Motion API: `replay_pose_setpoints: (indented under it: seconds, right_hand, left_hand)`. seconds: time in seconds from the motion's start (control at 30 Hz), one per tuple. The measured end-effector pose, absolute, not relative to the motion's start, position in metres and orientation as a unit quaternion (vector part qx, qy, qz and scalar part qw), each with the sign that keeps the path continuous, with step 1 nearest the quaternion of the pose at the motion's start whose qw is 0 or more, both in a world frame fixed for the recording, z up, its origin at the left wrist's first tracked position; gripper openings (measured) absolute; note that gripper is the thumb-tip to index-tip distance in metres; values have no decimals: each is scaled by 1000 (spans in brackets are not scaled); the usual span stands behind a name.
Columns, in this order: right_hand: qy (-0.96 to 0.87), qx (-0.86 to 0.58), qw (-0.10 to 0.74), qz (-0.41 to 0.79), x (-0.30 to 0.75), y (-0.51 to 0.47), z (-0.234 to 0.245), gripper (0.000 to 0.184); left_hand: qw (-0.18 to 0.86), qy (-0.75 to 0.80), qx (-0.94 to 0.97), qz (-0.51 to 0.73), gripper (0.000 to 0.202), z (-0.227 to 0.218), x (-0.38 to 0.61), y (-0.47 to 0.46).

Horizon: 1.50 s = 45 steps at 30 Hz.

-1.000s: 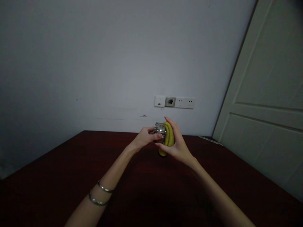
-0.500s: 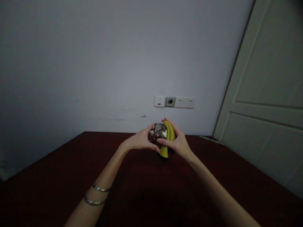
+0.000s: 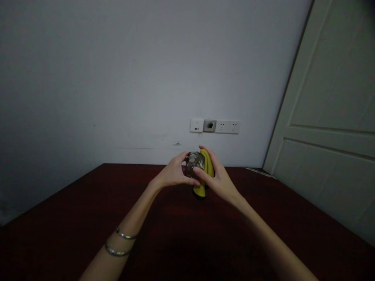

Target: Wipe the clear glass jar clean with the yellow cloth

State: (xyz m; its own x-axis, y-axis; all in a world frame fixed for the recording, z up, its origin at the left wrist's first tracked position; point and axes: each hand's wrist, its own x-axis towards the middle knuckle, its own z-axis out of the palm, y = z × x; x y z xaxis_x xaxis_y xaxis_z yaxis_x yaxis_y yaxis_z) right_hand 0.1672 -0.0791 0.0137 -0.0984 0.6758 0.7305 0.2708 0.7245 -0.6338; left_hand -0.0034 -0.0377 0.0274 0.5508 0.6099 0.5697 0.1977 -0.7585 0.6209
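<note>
My left hand [image 3: 175, 171] is wrapped round a clear, faceted glass piece [image 3: 193, 160], its thumb below and its fingers behind. Whether this is a cup or a small bowl I cannot tell. A yellow cloth [image 3: 208, 166] with a dark edge lies against the right side of the glass. My right hand [image 3: 218, 175] grips the cloth, pressing it to the glass, with the thumb across the front. The cloth's lower end hangs beneath both hands. Parts of the glass are hidden by fingers and cloth.
Below the hands spreads a dark red table [image 3: 164, 230]. Behind it rises a pale wall [image 3: 146, 78] with a row of sockets [image 3: 227, 127]. A panelled door [image 3: 328, 117] stands at the right. A thin flat strip [image 3: 260, 172] lies at the table's far right edge.
The glass has turned in my left hand, showing another side. My right hand and the yellow cloth have shifted slightly left, and the hanging end of the cloth has swung left.
</note>
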Motion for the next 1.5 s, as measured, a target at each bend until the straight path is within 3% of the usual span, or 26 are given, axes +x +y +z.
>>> replay_pose_setpoints:
  seconds: [0.17,0.3,0.47,0.6,0.73,0.83,0.93,1.1,1.23,1.37,1.5]
  right_hand:
    - [-765,-250,593,18,167,-81,11,50]
    - [-815,-151,546,-121,171,-76,6,42]
    - [-748,-205,631,-19,178,-60,-2,25]
    - [-697,-248,668,75,178,-56,-2,25]
    - [-749,-213,626,-51,176,-62,0,27]
    - [-795,-143,565,-168,176,-67,1,36]
    - [-816,-108,527,-212,176,-67,0,42]
    - [-721,-203,661,-44,172,-66,2,27]
    - [-674,-245,694,68,168,-67,6,22]
    - [-711,-227,665,-21,169,-69,5,25]
    - [-786,-159,572,-173,172,-70,4,38]
  left_hand:
    - [237,244,843,417,71,20,2,-38]
    - [236,220,849,418,68,14,3,-35]
    - [200,200,876,391,85,12,7,-36]
    - [184,200,885,379,87,12,10,-37]
    - [189,215,875,390,88,9,10,-35]
    - [207,221,860,412,77,5,9,-32]
    - [224,211,851,425,69,3,9,-32]
    - [235,197,854,421,85,9,12,-37]
    - [237,206,855,413,89,13,12,-38]
    - [223,213,854,419,88,13,13,-38]
    - [222,232,843,431,70,9,14,-35]
